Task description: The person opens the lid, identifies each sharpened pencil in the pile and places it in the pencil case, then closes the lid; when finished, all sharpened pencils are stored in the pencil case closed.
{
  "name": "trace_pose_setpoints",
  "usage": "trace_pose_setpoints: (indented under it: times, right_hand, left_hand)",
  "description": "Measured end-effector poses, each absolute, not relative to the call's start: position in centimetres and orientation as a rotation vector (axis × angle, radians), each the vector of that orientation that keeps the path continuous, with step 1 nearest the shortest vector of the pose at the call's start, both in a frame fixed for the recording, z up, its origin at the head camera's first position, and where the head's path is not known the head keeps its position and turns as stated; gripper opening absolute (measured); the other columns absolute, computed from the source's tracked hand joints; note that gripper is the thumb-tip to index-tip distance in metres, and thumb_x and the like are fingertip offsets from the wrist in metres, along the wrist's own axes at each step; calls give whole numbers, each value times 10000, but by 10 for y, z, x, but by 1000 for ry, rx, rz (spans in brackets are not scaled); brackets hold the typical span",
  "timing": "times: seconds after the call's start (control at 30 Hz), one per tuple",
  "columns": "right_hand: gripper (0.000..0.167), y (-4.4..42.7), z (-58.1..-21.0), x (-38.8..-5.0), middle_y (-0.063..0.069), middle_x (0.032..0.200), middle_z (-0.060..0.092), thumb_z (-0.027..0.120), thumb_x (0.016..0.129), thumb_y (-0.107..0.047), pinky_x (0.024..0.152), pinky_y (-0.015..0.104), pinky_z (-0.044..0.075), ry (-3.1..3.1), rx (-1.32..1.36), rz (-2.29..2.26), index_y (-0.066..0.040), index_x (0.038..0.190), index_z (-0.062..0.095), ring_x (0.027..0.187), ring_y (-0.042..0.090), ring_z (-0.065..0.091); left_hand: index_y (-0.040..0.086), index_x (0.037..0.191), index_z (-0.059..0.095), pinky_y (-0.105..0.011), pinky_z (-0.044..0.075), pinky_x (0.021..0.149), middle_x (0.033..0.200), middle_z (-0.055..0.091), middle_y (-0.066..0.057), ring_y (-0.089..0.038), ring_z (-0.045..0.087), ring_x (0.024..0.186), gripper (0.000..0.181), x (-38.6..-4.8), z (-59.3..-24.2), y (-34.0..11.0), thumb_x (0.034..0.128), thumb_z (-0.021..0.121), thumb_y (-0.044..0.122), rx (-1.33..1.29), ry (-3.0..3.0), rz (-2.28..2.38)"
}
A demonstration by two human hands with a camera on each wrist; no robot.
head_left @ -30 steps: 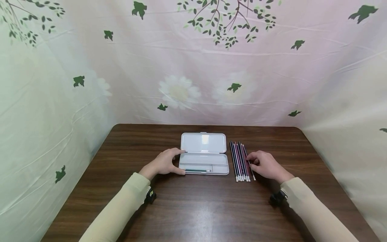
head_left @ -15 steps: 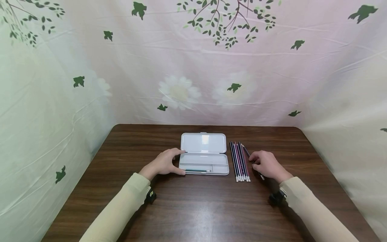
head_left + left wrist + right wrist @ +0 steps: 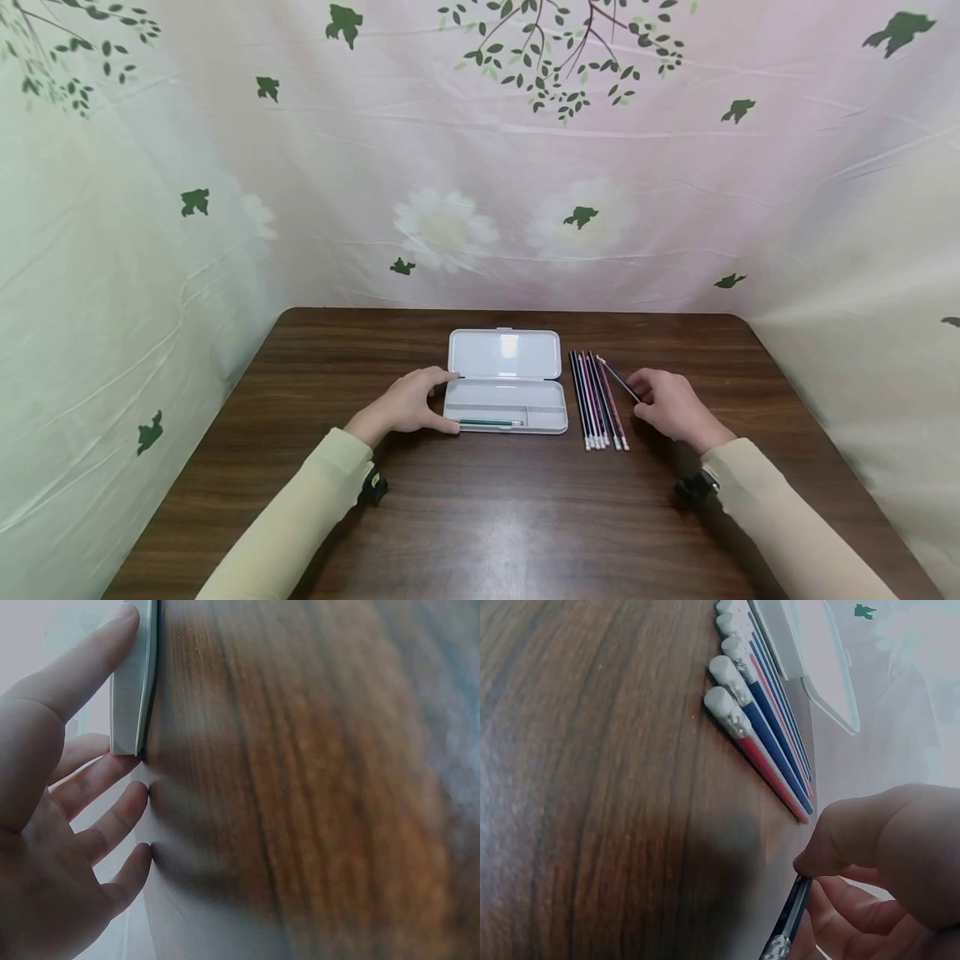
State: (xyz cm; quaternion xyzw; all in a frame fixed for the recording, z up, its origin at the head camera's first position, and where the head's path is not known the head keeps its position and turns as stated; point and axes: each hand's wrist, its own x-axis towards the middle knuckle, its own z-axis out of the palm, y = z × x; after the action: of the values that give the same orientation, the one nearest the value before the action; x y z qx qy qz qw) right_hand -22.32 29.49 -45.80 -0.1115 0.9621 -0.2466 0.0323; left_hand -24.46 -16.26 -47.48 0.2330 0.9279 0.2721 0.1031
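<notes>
- One dark pencil point(image 3: 791, 904): pinches it in the right hand point(image 3: 669, 406), thumb and fingertips nearly together on the shaft.
- Has just taken its eraser end out of sight behind the fingers in the head view, probably freeing it from the row point(image 3: 763, 731); leaves it slanting, tip near the row's right side.
- Looks slim, with a silver ferrule.
- Spans the box point(image 3: 468, 391) at its left end with the left hand point(image 3: 405, 402), thumb and forefinger wide apart, holding it.
</notes>
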Motion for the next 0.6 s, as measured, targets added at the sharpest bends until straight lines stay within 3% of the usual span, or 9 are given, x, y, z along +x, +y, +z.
trace_pose_setpoints:
  times: [0.33, 0.6]
  right_hand:
    - [265, 293, -455, -223, 161, 1021, 694, 725, 880, 4, 799, 521, 559, 3024, -447, -764, 32, 1143, 710, 903, 286, 645]
    - [256, 278, -456, -224, 75, 992, 702, 711, 868, 37, 753, 413, 525, 3050, -638, -814, -36, 1110, 748, 847, 200, 607]
  left_hand:
    - [150, 1534, 549, -446, 503, 1020, 1446, 601, -19, -218, 597, 1145, 972, -246, -476, -163, 733, 947, 531, 682, 2732, 805]
    - [140, 1532, 550, -451, 504, 1023, 1448, 600, -27, -222, 598, 1152, 975, -245, -474, -162, 732, 948, 529, 679, 2734, 811]
